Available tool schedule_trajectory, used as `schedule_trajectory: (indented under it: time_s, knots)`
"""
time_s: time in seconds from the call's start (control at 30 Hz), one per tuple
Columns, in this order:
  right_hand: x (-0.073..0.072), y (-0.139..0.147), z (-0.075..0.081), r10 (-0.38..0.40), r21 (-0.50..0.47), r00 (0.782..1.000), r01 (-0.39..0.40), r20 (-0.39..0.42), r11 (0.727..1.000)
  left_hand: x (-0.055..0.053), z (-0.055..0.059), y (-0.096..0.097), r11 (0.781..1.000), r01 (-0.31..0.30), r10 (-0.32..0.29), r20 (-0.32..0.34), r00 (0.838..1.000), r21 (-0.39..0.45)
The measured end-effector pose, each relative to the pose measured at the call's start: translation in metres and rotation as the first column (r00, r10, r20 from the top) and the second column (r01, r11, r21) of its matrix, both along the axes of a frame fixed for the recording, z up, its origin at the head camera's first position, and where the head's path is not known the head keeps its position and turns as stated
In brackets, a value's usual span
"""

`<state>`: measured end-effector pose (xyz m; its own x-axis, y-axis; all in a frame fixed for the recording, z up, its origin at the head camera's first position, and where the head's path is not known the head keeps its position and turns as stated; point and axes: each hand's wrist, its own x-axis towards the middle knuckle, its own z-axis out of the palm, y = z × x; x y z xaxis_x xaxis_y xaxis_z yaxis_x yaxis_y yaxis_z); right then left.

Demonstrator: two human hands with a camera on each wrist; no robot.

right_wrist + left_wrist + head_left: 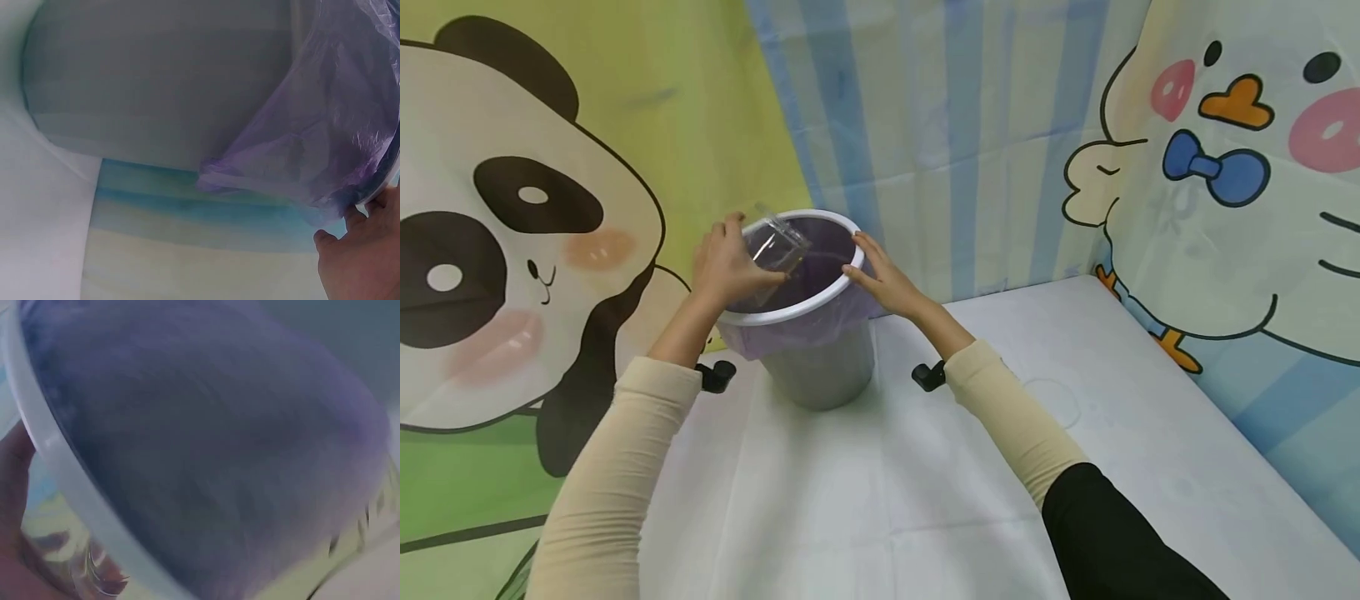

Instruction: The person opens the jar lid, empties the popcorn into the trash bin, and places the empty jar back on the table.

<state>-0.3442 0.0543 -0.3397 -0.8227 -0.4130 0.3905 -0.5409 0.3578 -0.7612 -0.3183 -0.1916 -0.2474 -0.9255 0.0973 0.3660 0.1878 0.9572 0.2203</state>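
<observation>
A grey trash can with a white rim stands on the white-covered table, lined with a translucent purple trash bag. Over the left side of its mouth, my left hand holds a clear plastic container, tilted, with thumb and fingers spread around it. Only part of the container shows in the left wrist view, low at the left. My right hand rests its fingertips on the right side of the rim. In the right wrist view its fingers touch the bag's folded edge.
The white tabletop extends in front of the can and to its right. Behind stand printed cloth walls, with a panda at left, blue stripes in the middle and a white bird at right.
</observation>
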Motion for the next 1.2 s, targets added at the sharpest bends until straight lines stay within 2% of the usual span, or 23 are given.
schedule_trajectory:
  time_s: [0.07, 0.2, 0.33, 0.4, 0.47, 0.53, 0.63, 0.73, 0.77, 0.8, 0.83, 0.9, 1.07, 1.13, 1.2]
  knots:
    - [0.000, 0.001, 0.000, 0.000, 0.006, 1.000, 0.000, 0.000, 1.000, -0.002, -0.001, 0.004, 0.989, -0.021, 0.020, 0.007, 1.000, 0.144]
    - [-0.002, 0.004, 0.001, 0.010, 0.021, 1.000, -0.010, -0.004, 1.000, -0.003, -0.001, 0.011, 0.927, -0.040, 0.038, 0.013, 0.999, 0.372]
    - [-0.002, 0.007, 0.004, 0.018, 0.017, 1.000, -0.018, -0.010, 1.000, 0.004, 0.003, 0.019, 0.830, -0.038, 0.044, 0.003, 0.999, 0.556]
    - [-0.003, 0.008, 0.005, 0.018, 0.006, 1.000, -0.018, -0.018, 1.000, 0.012, 0.008, 0.024, 0.774, -0.026, 0.042, -0.010, 0.999, 0.633]
    - [-0.003, 0.009, 0.005, 0.017, -0.005, 1.000, -0.017, -0.021, 1.000, 0.023, 0.011, 0.028, 0.728, -0.006, 0.034, -0.027, 0.999, 0.686]
    - [-0.004, 0.009, 0.004, 0.018, -0.015, 0.999, -0.019, -0.026, 1.000, 0.037, 0.013, 0.032, 0.688, 0.034, 0.016, -0.063, 0.998, 0.725]
    - [-0.005, 0.007, 0.001, 0.025, -0.016, 0.999, -0.025, -0.027, 1.000, 0.058, 0.011, 0.037, 0.606, 0.159, -0.048, -0.165, 0.985, 0.780]
    - [-0.004, 0.005, -0.002, 0.031, -0.013, 0.999, -0.031, -0.026, 0.999, 0.078, 0.006, 0.042, 0.508, 0.315, -0.118, -0.298, 0.947, 0.801]
    - [-0.004, 0.005, -0.003, 0.031, -0.012, 0.999, -0.031, -0.025, 0.999, 0.085, 0.004, 0.044, 0.482, 0.354, -0.132, -0.332, 0.934, 0.802]
    - [-0.004, 0.005, -0.004, 0.030, -0.008, 0.999, -0.030, -0.026, 1.000, 0.091, 0.002, 0.046, 0.465, 0.383, -0.142, -0.360, 0.922, 0.798]
    - [-0.004, 0.005, -0.004, 0.029, -0.009, 0.999, -0.029, -0.024, 1.000, 0.096, -0.001, 0.048, 0.455, 0.400, -0.142, -0.379, 0.915, 0.795]
    - [-0.003, 0.005, -0.006, 0.025, -0.010, 0.999, -0.025, -0.025, 1.000, 0.108, -0.009, 0.053, 0.466, 0.411, -0.123, -0.403, 0.907, 0.783]
    - [-0.004, 0.005, -0.008, 0.023, -0.009, 0.999, -0.023, -0.035, 1.000, 0.133, -0.044, 0.071, 0.523, 0.406, -0.013, -0.469, 0.883, 0.749]
    - [-0.006, 0.004, -0.007, 0.023, -0.010, 0.999, -0.024, -0.049, 1.000, 0.144, -0.057, 0.080, 0.538, 0.409, 0.018, -0.496, 0.868, 0.737]
    - [-0.008, 0.002, -0.006, 0.019, -0.014, 0.998, -0.020, -0.066, 1.000, 0.157, -0.068, 0.091, 0.543, 0.406, 0.040, -0.506, 0.861, 0.735]
